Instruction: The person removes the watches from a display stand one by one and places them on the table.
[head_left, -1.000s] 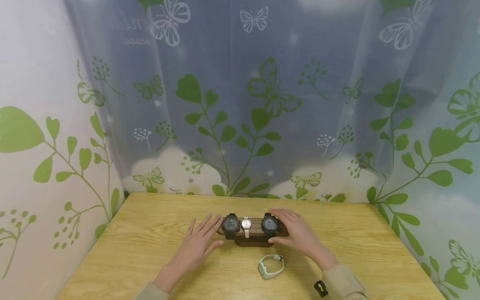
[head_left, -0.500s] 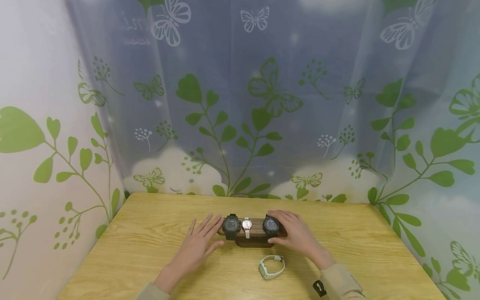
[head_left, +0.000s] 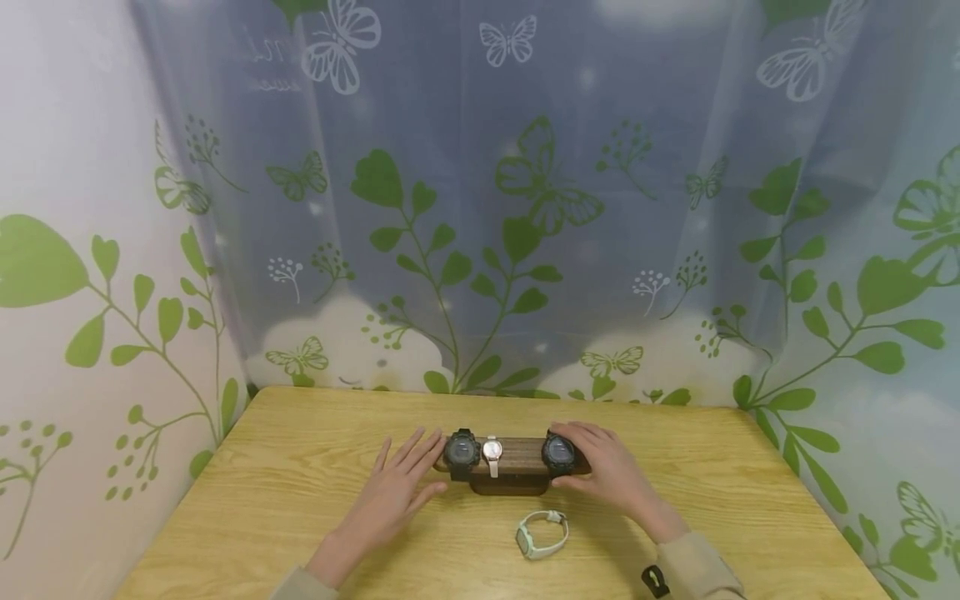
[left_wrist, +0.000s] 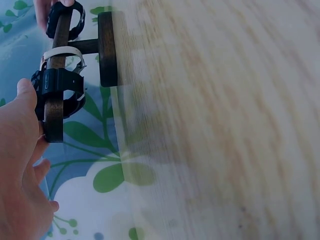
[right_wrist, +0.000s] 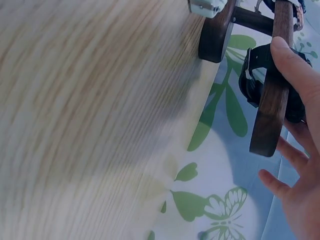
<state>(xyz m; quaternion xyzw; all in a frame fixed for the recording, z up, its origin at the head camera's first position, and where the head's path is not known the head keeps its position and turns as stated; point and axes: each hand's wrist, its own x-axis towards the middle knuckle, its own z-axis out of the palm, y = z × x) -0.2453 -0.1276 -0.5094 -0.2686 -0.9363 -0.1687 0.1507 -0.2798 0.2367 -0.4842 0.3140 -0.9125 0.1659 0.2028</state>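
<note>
A dark wooden watch stand [head_left: 516, 457] stands on the table, its raised bar carrying three watches. At the bar's left end is a black digital watch [head_left: 462, 450], with a small white-strapped watch [head_left: 492, 450] right beside it. My right hand [head_left: 611, 471] holds a second black digital watch [head_left: 558, 451] near the bar's right end, thumb at its near side and fingers at its far side. My left hand [head_left: 390, 492] has its fingers straight and spread, fingertips at the bar's left end. In the left wrist view its thumb [left_wrist: 25, 90] lies close to the left black watch [left_wrist: 55, 82].
A mint-green watch [head_left: 542, 535] lies on the wooden table [head_left: 300, 467] in front of the stand. A small black loop [head_left: 655, 581] shows by the right sleeve. Behind the table hangs a curtain [head_left: 465, 208] with leaves and butterflies.
The right black watch has slid rightward along the bar with my right hand, widening the gap to the white-strapped watch. My left hand has stayed in place.
</note>
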